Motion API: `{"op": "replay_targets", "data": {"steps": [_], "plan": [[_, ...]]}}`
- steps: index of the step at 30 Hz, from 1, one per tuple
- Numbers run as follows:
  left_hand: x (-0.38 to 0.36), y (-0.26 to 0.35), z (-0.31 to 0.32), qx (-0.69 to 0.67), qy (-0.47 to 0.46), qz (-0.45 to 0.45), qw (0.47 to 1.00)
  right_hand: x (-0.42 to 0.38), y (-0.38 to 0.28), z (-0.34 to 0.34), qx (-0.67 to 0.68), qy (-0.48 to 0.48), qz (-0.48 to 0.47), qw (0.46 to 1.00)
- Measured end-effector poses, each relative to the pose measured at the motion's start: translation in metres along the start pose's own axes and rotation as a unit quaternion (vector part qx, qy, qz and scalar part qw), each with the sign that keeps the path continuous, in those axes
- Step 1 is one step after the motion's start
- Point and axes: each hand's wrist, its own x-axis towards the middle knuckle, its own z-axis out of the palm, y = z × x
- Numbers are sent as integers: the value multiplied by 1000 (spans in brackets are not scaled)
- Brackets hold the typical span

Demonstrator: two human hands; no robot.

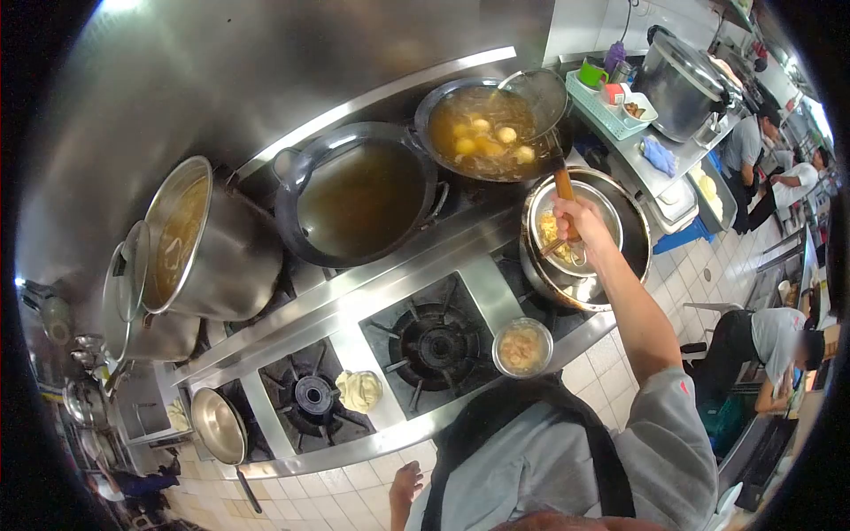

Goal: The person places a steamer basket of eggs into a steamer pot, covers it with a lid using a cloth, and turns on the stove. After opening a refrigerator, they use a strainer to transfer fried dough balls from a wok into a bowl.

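Observation:
My right hand (580, 221) is wrapped round the wooden handle (564, 184) of a wire skimmer (542, 99), whose mesh overlaps the right side of a wok (427, 97). Several pale yellow balls (506, 134) float in the wok's bubbling brown oil. Below my right hand, a metal bowl (611, 199) with yellow bits sits in a larger pot (639, 257). A thin brown stick (551, 249) crosses the bowl's lower left, close under my fingers. My left hand (406, 483) hangs low by my side over the floor, fingers loosely bent and apart, holding nothing.
A second wok (292, 208) of dark liquid and a tall stockpot (235, 257) stand left. On the front burners are a bowl of food (522, 347), a crumpled cloth (359, 391) and a frying pan (219, 427). Co-workers (779, 341) stand at right.

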Motion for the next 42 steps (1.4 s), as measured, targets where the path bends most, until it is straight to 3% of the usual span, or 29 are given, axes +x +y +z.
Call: {"op": "replay_targets", "data": {"steps": [8, 12, 22, 27, 30, 33, 42], "plan": [[-47, 61, 15, -66, 28, -49, 996, -6, -9, 15, 26, -22, -5, 999], [-26, 41, 1, 86, -2, 37, 996, -18, -13, 5, -3, -23, -16, 1000], [-23, 54, -12, 55, -17, 54, 997, -31, -23, -32, -163, 51, -86, 982], [13, 22, -25, 9, -54, 21, 998, -31, -18, -41, -223, 94, -117, 963], [17, 10, -24, 49, -39, 63, 996, -24, -4, -47, -213, 94, -97, 968], [-13, 40, -18, 81, -33, 48, 995, -25, -6, -35, -162, 69, -49, 983], [9, 1, -16, -48, -34, -37, 998, -10, -7, 9, -22, 18, -14, 999]]}}
